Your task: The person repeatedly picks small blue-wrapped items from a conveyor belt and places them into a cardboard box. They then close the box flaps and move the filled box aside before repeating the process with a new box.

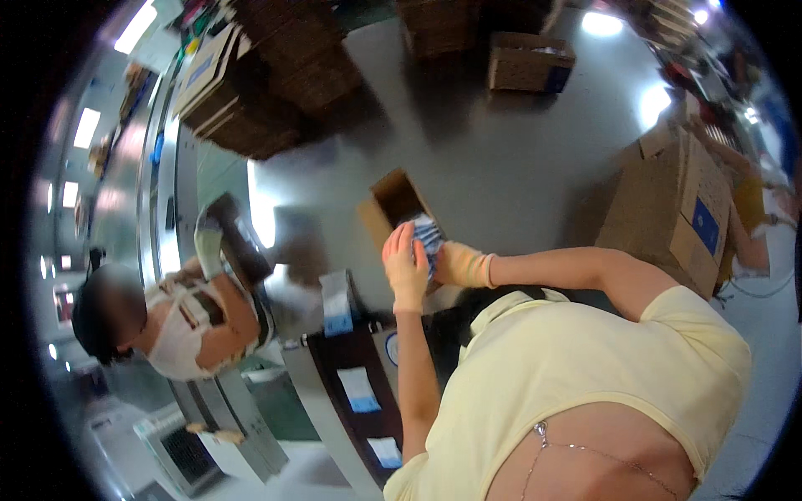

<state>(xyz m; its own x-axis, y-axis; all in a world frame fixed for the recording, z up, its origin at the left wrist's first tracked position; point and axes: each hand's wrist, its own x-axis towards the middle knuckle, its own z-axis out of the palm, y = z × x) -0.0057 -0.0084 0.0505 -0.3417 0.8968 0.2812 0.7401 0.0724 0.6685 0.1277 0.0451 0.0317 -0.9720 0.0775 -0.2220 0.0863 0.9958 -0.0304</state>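
My left hand (406, 265) and my right hand (464, 265), both in pale fingertip-less gloves, close from two sides on a stack of blue-and-white packets (428, 234). The left fingers lie along the near left side of the stack; the right hand presses its right side, and its fingertips are partly hidden. Just beyond, a small open cardboard box (397, 194) stands with a flap out to the left. The packets are at its near opening, and I cannot tell how far inside they reach.
To my left a dark conveyor belt (373, 422) carries several white-and-blue packets (358, 390). A co-worker (196, 326) at the left handles a brown box (236, 238). Large cartons stand at the right (668, 213) and far left (242, 100); another carton (528, 64) is at the back.
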